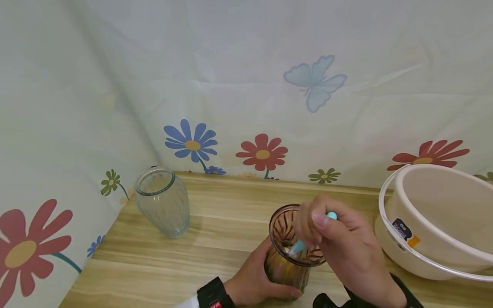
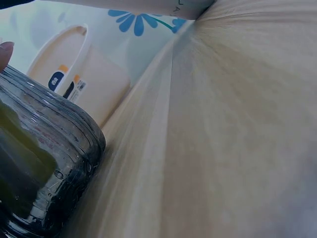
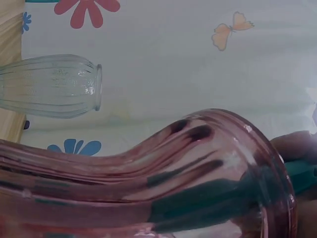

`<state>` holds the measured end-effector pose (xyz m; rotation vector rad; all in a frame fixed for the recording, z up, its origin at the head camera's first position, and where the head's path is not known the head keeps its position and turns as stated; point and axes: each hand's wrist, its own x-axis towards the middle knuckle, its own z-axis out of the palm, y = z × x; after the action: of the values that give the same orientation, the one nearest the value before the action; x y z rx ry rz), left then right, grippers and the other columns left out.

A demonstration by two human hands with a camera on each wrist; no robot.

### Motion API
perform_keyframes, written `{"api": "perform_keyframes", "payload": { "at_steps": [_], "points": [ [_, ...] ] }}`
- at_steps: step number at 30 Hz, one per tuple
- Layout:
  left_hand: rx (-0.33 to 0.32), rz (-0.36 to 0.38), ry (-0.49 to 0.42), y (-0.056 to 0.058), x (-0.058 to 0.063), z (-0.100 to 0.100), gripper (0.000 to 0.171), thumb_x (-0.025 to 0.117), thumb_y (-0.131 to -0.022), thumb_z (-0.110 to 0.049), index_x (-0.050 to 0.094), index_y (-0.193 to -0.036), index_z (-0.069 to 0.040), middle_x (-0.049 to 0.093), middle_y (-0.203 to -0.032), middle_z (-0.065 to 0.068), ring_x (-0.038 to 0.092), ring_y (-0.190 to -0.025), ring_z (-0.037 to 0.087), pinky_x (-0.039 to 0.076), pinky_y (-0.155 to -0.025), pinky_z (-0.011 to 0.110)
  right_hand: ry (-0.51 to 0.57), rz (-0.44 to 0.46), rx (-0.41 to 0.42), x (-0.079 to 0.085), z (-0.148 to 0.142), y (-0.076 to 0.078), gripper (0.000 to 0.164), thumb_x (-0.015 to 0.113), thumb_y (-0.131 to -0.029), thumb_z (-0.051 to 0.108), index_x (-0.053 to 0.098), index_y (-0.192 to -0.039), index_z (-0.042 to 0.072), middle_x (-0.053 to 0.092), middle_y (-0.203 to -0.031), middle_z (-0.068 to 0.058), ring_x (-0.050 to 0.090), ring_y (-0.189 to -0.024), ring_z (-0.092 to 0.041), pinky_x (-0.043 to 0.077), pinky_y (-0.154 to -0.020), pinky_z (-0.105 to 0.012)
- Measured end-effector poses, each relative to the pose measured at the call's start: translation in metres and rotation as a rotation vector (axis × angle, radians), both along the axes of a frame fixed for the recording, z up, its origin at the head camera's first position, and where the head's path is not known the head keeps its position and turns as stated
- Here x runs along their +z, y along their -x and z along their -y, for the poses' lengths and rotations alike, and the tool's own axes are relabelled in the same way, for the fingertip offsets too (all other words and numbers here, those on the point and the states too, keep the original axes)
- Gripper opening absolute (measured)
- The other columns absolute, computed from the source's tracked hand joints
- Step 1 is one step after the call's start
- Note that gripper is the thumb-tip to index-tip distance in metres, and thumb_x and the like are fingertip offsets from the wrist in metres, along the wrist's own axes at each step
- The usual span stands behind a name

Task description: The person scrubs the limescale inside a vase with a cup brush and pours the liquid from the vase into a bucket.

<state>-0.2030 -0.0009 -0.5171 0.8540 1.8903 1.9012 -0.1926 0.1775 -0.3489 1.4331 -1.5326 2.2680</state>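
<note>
A pinkish-brown ribbed glass vase (image 1: 285, 273) stands on the table near the front, its flared mouth tipped towards me. My left hand (image 1: 252, 273) holds it round the lower body. Above the rim, my right hand (image 1: 346, 241) grips the teal handle (image 1: 297, 247) of a tool that reaches down inside the vase. Through the flared glass neck (image 3: 242, 144) in the right wrist view, the dark teal handle (image 3: 198, 203) shows. In the left wrist view the vase base (image 2: 79, 129) holds a blurred yellow-green shape (image 2: 25, 148); the tool's working end cannot be made out.
A clear ribbed glass vase (image 1: 165, 211) stands at the back left of the wooden table (image 1: 223, 222). To the right sits a cream bucket (image 1: 393, 214) with a raised carrying handle and a label. A flower-printed cloth (image 1: 231, 85) hangs behind the table and along its left side.
</note>
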Motion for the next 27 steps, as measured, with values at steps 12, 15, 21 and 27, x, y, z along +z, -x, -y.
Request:
{"api": "perform_keyframes", "payload": {
  "at_steps": [12, 15, 21, 27],
  "points": [
    [-0.008, -0.024, -0.011, 0.0008, -0.0007, 0.0013, 0.087, 0.089, -0.083, -0.017, 0.037, -0.152, -0.033, 0.058, -0.142, -0.006, 0.062, -0.122, 0.014, 0.052, -0.105, 0.031, -0.178, 0.02, 0.031, 0.0027, -0.0007, -0.0055, 0.033, 0.02, -0.101, -0.02, 0.045, -0.089, -0.002, 0.041, -0.075, -0.009, 0.044, -0.067, -0.023, 0.043, -0.056, -0.038],
    [-0.01, -0.02, -0.012, 0.0008, -0.0005, 0.0014, 0.087, 0.089, -0.083, -0.017, 0.037, -0.152, -0.033, 0.058, -0.143, -0.006, 0.062, -0.122, 0.014, 0.051, -0.105, 0.03, -0.176, 0.018, 0.033, 0.002, -0.0003, -0.0053, 0.033, 0.02, -0.101, -0.02, 0.044, -0.088, -0.002, 0.041, -0.075, -0.009, 0.043, -0.066, -0.023, 0.043, -0.056, -0.037],
    [-0.024, -0.009, -0.038, 0.002, -0.0004, 0.0005, 0.089, 0.088, -0.084, -0.02, 0.035, -0.154, -0.032, 0.056, -0.146, -0.004, 0.061, -0.125, 0.016, 0.051, -0.108, 0.032, -0.164, 0.004, 0.023, 0.0015, 0.001, -0.0047, 0.032, 0.022, -0.101, -0.021, 0.044, -0.087, -0.002, 0.04, -0.075, -0.009, 0.041, -0.065, -0.021, 0.039, -0.053, -0.035],
    [-0.021, -0.011, -0.031, 0.0018, -0.0045, -0.0002, 0.089, 0.088, -0.084, -0.023, 0.035, -0.154, -0.032, 0.055, -0.147, -0.005, 0.061, -0.125, 0.016, 0.051, -0.108, 0.032, -0.176, 0.01, -0.004, 0.0011, 0.0006, -0.0066, 0.032, 0.023, -0.101, -0.021, 0.045, -0.087, -0.001, 0.04, -0.074, -0.008, 0.041, -0.064, -0.021, 0.04, -0.052, -0.035]
  ]
}}
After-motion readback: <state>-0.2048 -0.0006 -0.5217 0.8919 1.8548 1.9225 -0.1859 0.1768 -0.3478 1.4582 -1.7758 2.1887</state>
